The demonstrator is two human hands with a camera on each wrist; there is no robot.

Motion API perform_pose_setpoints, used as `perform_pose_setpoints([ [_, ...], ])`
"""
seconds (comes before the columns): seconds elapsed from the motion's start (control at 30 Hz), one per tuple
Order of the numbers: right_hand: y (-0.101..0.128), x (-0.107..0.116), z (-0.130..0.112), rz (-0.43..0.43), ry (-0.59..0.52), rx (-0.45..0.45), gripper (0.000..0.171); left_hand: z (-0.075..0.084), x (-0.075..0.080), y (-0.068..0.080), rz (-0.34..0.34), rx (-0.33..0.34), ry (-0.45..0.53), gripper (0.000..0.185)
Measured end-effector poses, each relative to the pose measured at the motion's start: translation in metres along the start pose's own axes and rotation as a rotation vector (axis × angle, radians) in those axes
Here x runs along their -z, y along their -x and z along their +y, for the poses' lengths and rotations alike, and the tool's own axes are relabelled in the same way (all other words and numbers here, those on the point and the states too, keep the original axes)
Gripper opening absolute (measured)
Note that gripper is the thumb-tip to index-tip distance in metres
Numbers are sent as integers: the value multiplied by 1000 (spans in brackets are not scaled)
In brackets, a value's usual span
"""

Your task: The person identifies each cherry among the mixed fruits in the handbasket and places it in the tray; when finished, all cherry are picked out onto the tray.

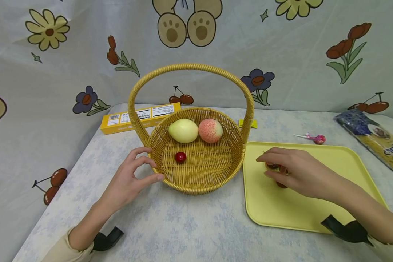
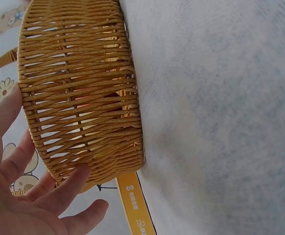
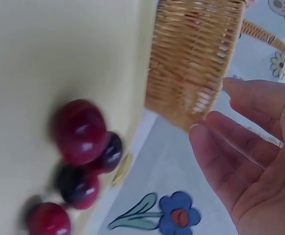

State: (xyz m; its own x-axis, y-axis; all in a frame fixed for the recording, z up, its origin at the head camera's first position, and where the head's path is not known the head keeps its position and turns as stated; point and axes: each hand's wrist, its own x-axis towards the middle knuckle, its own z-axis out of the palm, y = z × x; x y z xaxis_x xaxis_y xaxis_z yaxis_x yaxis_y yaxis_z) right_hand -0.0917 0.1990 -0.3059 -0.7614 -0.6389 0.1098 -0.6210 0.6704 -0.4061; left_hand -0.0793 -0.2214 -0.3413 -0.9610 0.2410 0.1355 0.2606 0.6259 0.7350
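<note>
A woven basket [image 1: 194, 190] with a tall arched handle stands on the table. Inside it lie a pale yellow-green fruit [image 1: 183, 131], a pink speckled peach [image 1: 210, 131] and a single dark red cherry [image 1: 180, 157]. My left hand [image 1: 131, 173] holds the basket's left rim, thumb toward the front and fingers spread along the edge; the left wrist view shows fingertips on the wicker. Over the yellow tray [image 1: 262, 207] hovers my right hand [image 1: 293, 169], thumb and fingers apart with nothing between them. Several glossy cherries [image 3: 81, 132] lie on the tray, mostly hidden beneath that hand in the head view.
Behind the basket lies a long yellow box [image 1: 141, 117]. A small yellow packet [image 1: 249, 123] sits by the handle's right foot. Beyond the tray are a lollipop [image 1: 319, 139] and a blue-and-yellow bag [image 1: 376, 136]. A printed cloth [image 1: 216, 80] hangs along the back.
</note>
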Motion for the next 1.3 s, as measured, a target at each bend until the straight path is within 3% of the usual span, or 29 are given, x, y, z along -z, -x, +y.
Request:
perform_pose_setpoints([
  [0.17, -20, 4, -13, -6, -11, 56, 31, 1, 0, 0, -3, 3, 4, 22],
  [0.37, -49, 1, -29, 18, 48, 193, 32, 0, 1, 0, -10, 1, 7, 22],
  [0.53, -78, 1, -42, -35, 67, 239, 33, -3, 1, 0, -13, 4, 9, 23],
  [0.77, -124, 0, -55, -170, 82, 279, 36, -5, 1, 0, -12, 2, 8, 24],
  [0.97, -158, -13, -59, -375, 89, 266, 47, -4, 2, 1, -13, 15, 3, 24],
  [1.1, -175, -21, -63, -500, 67, 238, 52, -4, 1, 0, -11, -2, 8, 23],
  [1.3, -196, -28, -74, -607, 79, 239, 56, -5, 0, -1, -8, -17, 8, 23],
])
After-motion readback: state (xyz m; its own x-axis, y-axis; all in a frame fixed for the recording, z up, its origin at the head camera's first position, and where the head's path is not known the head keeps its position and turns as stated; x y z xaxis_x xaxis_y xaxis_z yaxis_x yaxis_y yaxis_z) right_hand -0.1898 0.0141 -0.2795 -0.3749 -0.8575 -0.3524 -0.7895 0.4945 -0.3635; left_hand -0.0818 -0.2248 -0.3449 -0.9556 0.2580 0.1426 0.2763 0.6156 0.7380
